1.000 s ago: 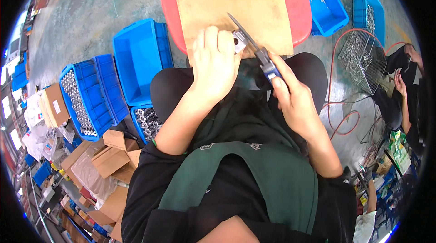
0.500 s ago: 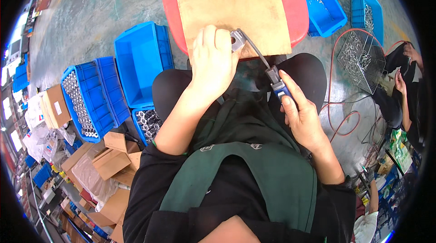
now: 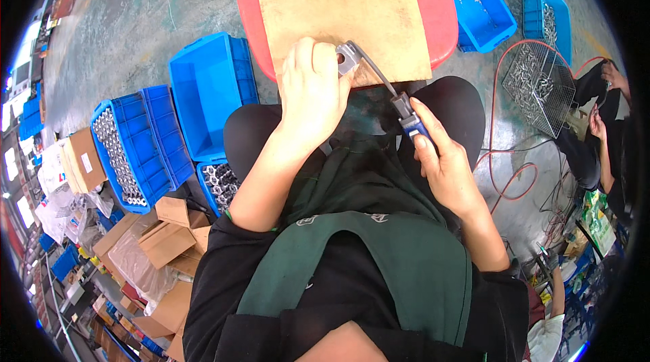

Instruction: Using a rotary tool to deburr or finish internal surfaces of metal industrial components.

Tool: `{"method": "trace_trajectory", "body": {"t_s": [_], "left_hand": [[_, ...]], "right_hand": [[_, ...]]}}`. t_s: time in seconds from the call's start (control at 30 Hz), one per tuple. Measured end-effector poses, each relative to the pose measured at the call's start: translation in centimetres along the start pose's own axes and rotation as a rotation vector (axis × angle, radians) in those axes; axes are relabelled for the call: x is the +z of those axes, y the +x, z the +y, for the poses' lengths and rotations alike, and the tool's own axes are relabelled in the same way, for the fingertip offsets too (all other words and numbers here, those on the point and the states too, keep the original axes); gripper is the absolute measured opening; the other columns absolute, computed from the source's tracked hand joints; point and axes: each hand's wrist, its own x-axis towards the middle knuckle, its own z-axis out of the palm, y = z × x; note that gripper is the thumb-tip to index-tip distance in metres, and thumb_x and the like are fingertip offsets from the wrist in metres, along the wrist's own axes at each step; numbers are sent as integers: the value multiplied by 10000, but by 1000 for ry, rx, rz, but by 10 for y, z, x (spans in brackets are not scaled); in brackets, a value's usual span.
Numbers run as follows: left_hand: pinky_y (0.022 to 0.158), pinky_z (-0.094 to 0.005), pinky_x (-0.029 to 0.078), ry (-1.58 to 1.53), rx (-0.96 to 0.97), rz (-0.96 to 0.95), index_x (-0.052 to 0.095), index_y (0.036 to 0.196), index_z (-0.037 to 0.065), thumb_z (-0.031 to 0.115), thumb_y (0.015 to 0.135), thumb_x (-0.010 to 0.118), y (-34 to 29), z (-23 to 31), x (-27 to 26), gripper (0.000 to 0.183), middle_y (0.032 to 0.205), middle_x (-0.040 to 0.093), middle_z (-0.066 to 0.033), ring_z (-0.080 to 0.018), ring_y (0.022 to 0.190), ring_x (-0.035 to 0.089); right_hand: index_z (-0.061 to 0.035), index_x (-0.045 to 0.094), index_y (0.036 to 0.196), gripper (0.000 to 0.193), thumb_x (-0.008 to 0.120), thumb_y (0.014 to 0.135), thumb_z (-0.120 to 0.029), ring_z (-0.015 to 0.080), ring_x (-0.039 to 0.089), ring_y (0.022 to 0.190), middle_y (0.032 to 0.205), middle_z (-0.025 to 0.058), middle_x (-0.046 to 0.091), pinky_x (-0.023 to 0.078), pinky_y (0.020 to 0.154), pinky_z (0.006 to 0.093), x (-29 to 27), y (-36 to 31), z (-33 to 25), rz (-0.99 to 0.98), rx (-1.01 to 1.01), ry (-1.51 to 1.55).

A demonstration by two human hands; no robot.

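Over the near edge of a tan board, my left hand is closed around a small grey metal part with a round hole. The fingers cover much of that part. My right hand grips the blue handle of what looks like a deburring tool. Its long dark metal rod reaches up and left from the handle, and the bent tip is at the top of the metal part. Whether the tip sits inside the hole or against the edge, I cannot tell.
The board lies on a red stool before my knees. Blue bins of metal parts and an open blue bin stand at left. A wire basket of metal pieces, a red hose and another person's hand are at right.
Both hands, with the metal part and the tool, have shifted slightly to the left. Both grips are unchanged.
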Motion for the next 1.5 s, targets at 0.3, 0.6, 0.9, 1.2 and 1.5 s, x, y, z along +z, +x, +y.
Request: {"method": "trace_trajectory", "body": {"t_s": [0.3,0.6,0.9,1.2,1.5], "left_hand": [[714,-431,421,-1,-10,-29,501,932,1,87,729,746,4,2,-3,330,863,497,-166,-358,799,513],[726,-422,456,-13,-71,-35,526,976,-2,118,733,747,7,3,-18,349,906,551,-169,-346,838,573],[707,-417,441,84,-2,-44,552,954,0,171,731,765,12,8,-5,353,833,553,-154,-323,791,563],[726,-424,421,83,23,-67,514,915,-1,141,729,763,12,5,-3,342,843,498,-156,-343,790,516],[701,-423,425,31,11,-62,503,891,5,127,721,765,10,2,0,336,837,504,-154,-344,778,518]], "right_hand": [[-62,466,1356,422,548,956,-170,318,549,1194,1270,203,567,447,961,348,8,41,-8,35,-236,73],[-78,449,1381,425,524,970,-158,255,581,1154,1300,172,562,436,952,318,0,8,-6,63,-19,171],[-168,398,1441,448,465,997,-153,44,463,673,866,15,550,432,554,200,-5,-11,3,42,-90,88],[-122,438,1399,434,505,970,-124,205,513,858,988,116,565,446,732,296,2,3,-7,63,-46,-3],[-78,465,1360,419,537,949,-122,362,581,1133,1202,231,596,473,916,375,5,27,-13,78,-117,0]]}}
